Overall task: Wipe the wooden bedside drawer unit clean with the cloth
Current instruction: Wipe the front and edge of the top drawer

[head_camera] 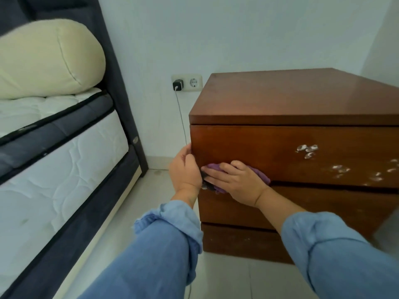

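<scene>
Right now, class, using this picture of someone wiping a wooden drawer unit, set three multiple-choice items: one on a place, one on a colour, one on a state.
1. Where is the black charger plug?
A. left socket
B. right socket
C. on the floor

2. What colour is the crumpled cloth?
A. yellow
B. purple
C. white

3. What is the right hand doing?
A. hanging free
B. pressing the cloth on the brown wooden drawer unit
C. pulling a drawer open

Answers: 1 A, it fills the left socket. 2 B, purple shows beneath the fingers. 3 B, the palm lies flat on the cloth.
</scene>
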`<state>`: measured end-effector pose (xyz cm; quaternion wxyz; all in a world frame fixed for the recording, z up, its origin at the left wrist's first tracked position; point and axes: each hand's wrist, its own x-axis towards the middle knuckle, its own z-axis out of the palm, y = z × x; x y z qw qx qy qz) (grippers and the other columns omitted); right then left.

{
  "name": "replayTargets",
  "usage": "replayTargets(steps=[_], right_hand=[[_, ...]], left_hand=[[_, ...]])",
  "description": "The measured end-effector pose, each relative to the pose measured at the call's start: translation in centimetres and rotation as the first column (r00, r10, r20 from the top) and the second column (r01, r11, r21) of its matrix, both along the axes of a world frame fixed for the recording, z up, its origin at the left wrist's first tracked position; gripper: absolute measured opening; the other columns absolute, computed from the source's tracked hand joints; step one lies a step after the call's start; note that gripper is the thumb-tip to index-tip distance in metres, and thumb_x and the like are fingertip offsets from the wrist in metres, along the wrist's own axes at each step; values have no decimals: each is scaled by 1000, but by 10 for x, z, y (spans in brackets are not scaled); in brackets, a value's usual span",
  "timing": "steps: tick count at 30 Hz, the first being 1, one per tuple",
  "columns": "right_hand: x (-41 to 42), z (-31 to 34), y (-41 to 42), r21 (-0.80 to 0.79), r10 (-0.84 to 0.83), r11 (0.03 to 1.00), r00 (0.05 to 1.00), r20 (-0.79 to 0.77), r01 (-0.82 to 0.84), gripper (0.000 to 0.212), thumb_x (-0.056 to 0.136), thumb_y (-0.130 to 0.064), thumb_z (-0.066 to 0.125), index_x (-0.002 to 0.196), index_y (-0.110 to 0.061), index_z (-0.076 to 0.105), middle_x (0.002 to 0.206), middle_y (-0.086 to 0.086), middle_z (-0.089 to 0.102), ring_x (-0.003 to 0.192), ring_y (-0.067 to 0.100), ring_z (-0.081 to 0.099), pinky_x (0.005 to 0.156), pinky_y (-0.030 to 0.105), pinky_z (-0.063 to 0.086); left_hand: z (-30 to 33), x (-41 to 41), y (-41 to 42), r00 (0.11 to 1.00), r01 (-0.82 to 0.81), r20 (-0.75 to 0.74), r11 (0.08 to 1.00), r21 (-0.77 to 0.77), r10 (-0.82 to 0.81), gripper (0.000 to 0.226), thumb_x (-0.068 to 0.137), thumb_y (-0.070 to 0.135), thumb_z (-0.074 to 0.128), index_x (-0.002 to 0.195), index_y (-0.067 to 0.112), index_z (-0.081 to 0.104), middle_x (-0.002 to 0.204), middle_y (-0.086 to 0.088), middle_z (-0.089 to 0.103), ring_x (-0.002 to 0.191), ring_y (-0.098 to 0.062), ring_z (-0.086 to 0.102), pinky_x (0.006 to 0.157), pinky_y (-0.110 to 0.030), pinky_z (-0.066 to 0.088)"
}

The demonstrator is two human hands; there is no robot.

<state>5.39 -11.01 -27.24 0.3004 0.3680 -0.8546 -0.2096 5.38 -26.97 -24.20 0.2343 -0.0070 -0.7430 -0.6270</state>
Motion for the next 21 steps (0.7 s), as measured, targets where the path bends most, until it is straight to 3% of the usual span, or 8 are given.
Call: replayTargets(steps=[3, 4, 6, 8, 12, 17, 21], right_hand=[[21, -3, -5, 54, -90, 995, 984, 156, 82, 72, 72, -22, 75, 137, -26, 45, 146, -4, 45, 113, 23, 44, 92, 36, 39], [30, 1, -3, 40, -91, 996, 983, 160, 85, 72, 70, -23, 78, 135, -26, 48, 141, -4, 50, 110, 22, 46, 89, 36, 40], [46, 14, 8, -16, -92, 995, 985, 145, 95, 67, 70, -22, 78, 132, -24, 52, 133, -2, 57, 104, 22, 47, 84, 36, 43], [63, 33, 26, -48, -88, 995, 991, 97, 93, 65, 72, -20, 77, 131, -22, 50, 132, 1, 57, 104, 23, 48, 81, 38, 46], [80, 79, 57, -204, -101, 975, 994, -32, 92, 58, 74, -13, 74, 127, -18, 49, 127, 11, 57, 101, 30, 55, 78, 41, 49], [58, 99, 64, -272, -90, 961, 985, -148, 47, 54, 79, -11, 69, 127, -13, 45, 120, 16, 56, 98, 32, 55, 78, 40, 47], [43, 75, 67, -235, -129, 968, 974, -186, 84, 69, 69, -13, 76, 129, -16, 42, 125, 8, 53, 105, 29, 46, 81, 39, 46]], left_hand=[[-3, 22, -7, 990, 98, 111, 990, -100, -87, 43, 96, 28, 31, 128, 22, 60, 114, 8, 66, 98, -4, 59, 87, -16, 46], [-4, 30, -9, 980, 142, 156, 982, -129, -121, 44, 94, 29, 33, 130, 22, 58, 117, 7, 65, 101, -7, 60, 87, -17, 47], [-5, 44, -10, 958, 203, 235, 967, -150, -165, 57, 82, 39, 37, 134, 22, 54, 125, 1, 64, 112, -16, 60, 98, -35, 49], [-3, 58, -6, 939, 237, 289, 958, -160, -184, 64, 79, 39, 41, 140, 20, 48, 135, -3, 58, 123, -21, 55, 105, -43, 44], [2, 83, 13, 909, 323, 355, 909, -263, -220, 56, 91, 16, 48, 146, 16, 38, 146, -5, 46, 132, -22, 45, 110, -34, 36], [-17, 79, 30, 864, 464, 456, 692, -553, -215, 67, 90, 20, 49, 152, 18, 24, 155, -4, 32, 139, -24, 35, 114, -35, 30], [-30, 75, 35, 918, 395, 366, 449, -801, -154, 72, 92, 24, 47, 154, 18, 11, 161, -2, 15, 148, -19, 12, 120, -38, 6]])
